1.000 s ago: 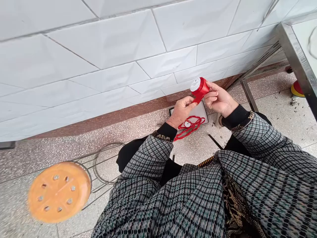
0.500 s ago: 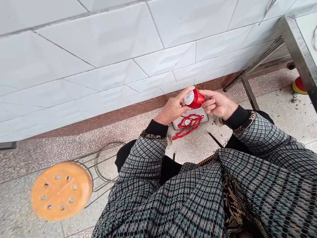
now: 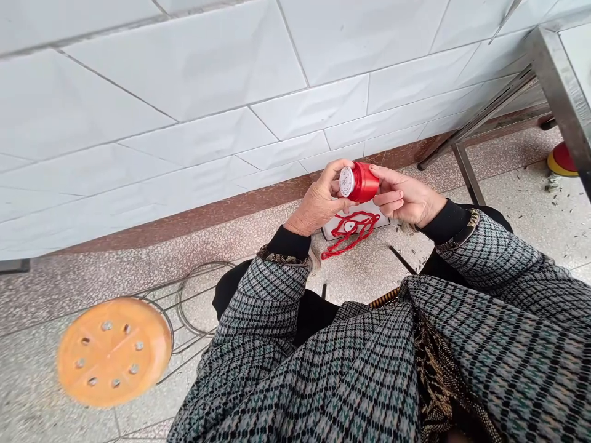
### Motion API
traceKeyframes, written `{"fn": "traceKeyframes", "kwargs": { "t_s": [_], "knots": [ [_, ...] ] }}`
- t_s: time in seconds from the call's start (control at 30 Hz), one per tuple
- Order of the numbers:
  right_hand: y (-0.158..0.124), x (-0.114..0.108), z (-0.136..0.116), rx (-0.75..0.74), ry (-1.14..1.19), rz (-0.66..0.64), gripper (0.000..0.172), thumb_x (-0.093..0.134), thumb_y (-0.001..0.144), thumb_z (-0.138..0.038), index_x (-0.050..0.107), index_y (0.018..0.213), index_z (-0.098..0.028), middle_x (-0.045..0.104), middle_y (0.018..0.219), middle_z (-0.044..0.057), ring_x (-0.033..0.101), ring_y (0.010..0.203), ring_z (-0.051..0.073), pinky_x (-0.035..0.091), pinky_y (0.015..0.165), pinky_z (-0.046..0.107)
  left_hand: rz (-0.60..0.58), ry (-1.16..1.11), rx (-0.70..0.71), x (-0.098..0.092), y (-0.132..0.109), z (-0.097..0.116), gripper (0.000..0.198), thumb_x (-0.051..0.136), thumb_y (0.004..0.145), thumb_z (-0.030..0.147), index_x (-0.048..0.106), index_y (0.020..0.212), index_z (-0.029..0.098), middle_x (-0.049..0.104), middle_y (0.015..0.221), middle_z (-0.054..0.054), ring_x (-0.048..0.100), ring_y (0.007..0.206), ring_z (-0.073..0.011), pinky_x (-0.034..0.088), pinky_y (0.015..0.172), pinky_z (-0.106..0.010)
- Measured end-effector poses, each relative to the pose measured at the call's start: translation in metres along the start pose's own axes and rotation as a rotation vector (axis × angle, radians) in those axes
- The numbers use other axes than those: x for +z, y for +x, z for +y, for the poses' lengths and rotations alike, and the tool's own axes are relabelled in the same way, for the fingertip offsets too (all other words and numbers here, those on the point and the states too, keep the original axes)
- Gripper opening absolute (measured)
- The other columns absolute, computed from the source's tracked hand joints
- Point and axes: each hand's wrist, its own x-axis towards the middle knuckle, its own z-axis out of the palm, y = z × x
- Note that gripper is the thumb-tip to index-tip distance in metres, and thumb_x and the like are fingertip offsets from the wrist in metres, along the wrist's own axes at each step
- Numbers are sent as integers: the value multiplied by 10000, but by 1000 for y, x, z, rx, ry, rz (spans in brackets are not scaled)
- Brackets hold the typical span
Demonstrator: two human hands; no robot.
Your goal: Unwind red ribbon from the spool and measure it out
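A spool of shiny red ribbon (image 3: pixel 364 184) with a round white printed label on its end is held up between both hands. My left hand (image 3: pixel 318 200) is closed around the labelled end, thumb below and fingers above. At the other side, my right hand (image 3: pixel 409 195) is closed with its fingertips on the red winding; any loose ribbon end there is too small to make out. Beneath the hands, a tangle of red cord (image 3: pixel 357 232) lies on a white flat piece (image 3: pixel 384 223) with a small round white disc in the middle.
To the left lies a round orange disc with holes (image 3: pixel 115 357), on a wire rack (image 3: pixel 184 301). A metal table frame (image 3: pixel 558 80) stands at right, a red and yellow object (image 3: pixel 561 160) under it. The white tiled wall (image 3: pixel 221 55) rises directly ahead.
The ribbon spool has turned slightly and shifted a little left in the hands, its label now facing further left. Both hands keep their grip.
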Motion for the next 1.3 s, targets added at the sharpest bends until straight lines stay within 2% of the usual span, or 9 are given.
{"fn": "traceKeyframes", "kwargs": {
  "t_s": [0.17,0.33,0.5,0.67,0.77,0.93,1.07,1.13,1.3],
  "knots": [
    [2,5,7,-113,-61,12,321,690,1050,-482,615,1114,-177,649,772,-37,237,397,2,191,320,105,22,19,-5,-2,0,2,718,836,759,202,532,1403,302,694,828,30,606,569,-94,566,598,-248],
    [3,4,6,-154,-46,35,162,706,1041,-299,593,1078,-189,621,751,-61,218,409,5,187,336,103,85,63,29,4,0,1,693,846,778,203,564,1402,311,669,767,49,599,552,-104,566,609,-281],
    [9,-8,-10,-251,69,122,80,661,1056,-234,583,1060,-215,565,686,-90,281,409,14,265,361,102,325,148,102,26,-2,-8,406,698,926,249,604,1320,251,552,582,90,530,502,-100,536,645,-288],
    [14,-19,-17,-302,95,221,72,657,1070,-242,591,1047,-222,443,604,-111,329,414,29,278,365,109,171,162,41,30,-2,-7,101,611,962,287,650,956,194,570,581,51,489,478,-97,421,533,-256],
    [15,-21,-15,-271,44,213,93,687,1056,-256,601,1065,-221,387,578,-125,331,410,28,275,377,104,125,182,22,25,4,-8,68,619,945,250,635,906,196,608,663,28,547,585,-118,473,621,-268],
    [15,-20,-15,-180,-13,101,126,688,1049,-269,588,1096,-211,377,569,-128,331,405,29,277,372,96,258,303,157,20,13,-16,151,695,862,140,581,780,196,646,915,-34,612,903,-176,544,859,-334],
    [12,-15,-18,-152,-26,102,114,681,1043,-235,579,1078,-200,423,607,-116,352,415,17,303,379,84,322,221,108,22,12,-23,139,707,900,147,628,996,208,612,877,-10,590,780,-144,550,794,-323],
    [10,-14,-18,-136,-18,117,116,684,1036,-216,576,1071,-191,430,621,-112,366,422,11,321,388,76,339,202,113,20,10,-23,396,746,879,144,626,1243,242,651,1006,-29,625,803,-145,573,796,-329],
    [6,-11,-15,-101,-90,99,139,690,1032,-235,579,1103,-190,415,635,-116,331,413,-5,305,387,60,182,312,260,5,7,-15,679,798,863,227,566,1497,296,596,1536,-123,654,1300,-300,571,1103,-479]
  ]
}}
